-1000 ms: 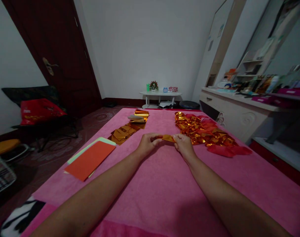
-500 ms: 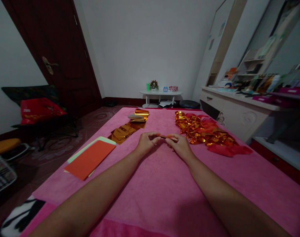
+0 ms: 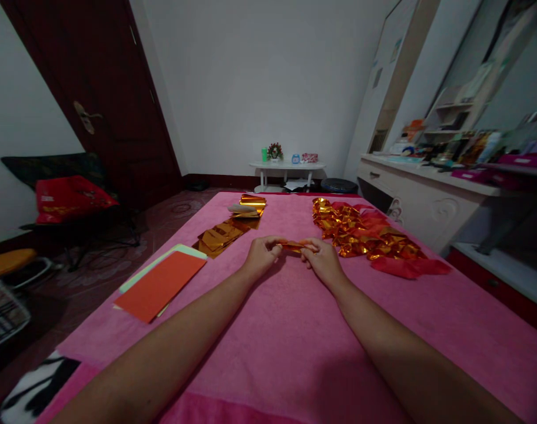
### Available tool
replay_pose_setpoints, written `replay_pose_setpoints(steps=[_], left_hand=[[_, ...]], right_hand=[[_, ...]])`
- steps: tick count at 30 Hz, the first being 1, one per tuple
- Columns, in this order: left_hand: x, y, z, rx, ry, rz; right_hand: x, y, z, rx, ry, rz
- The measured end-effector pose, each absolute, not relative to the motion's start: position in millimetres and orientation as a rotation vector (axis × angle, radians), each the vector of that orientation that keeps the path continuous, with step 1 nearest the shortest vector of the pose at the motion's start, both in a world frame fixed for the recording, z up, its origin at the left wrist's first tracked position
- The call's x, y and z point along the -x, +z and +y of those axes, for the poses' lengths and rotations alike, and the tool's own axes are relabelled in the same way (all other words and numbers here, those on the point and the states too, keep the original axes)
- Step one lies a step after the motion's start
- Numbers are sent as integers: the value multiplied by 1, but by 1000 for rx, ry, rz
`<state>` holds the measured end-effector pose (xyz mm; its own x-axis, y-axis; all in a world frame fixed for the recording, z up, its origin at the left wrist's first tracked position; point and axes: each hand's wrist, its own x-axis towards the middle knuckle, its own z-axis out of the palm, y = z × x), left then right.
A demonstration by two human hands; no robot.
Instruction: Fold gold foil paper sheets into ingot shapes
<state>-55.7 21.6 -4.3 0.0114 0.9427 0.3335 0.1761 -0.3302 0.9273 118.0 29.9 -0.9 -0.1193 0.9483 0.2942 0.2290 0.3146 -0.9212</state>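
Observation:
Between my two hands stretches a small folded piece of gold foil paper (image 3: 290, 246), held just over the pink cloth (image 3: 286, 330). My left hand (image 3: 264, 254) pinches its left end, thumb against fingers. At the right end, my right hand (image 3: 320, 257) pinches it the same way. Left of my hands lies a row of flat gold foil sheets (image 3: 222, 237). To the right spreads a heap of folded, crinkled gold foil pieces (image 3: 357, 227), with red pieces (image 3: 410, 268) at its near edge.
Orange paper (image 3: 162, 285) lies over pale green paper (image 3: 191, 251) on the left. A grey oval object (image 3: 243, 209) and a gold roll (image 3: 253, 201) sit farther back. A white side table (image 3: 288, 166) stands by the wall, a cluttered dresser (image 3: 427, 182) at right.
My hands have drawn slightly apart, and more of the gold foil paper now shows between them. The sheets and the heap stay as they were.

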Motion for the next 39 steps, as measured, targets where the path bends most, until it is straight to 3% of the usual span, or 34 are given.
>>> replay_pose_setpoints(steps=[19,30,39], left_hand=[[55,2,15,-1834,1421,1553],[50,14,-2,-2195,771,2122],[47,18,-6,-2351,629,2105]], right_hand=[[-120,-7,34,1276,652,-1732],[-120,-3,31,1379,506,-1837],[-120,1,27,1447,373,-1899]])
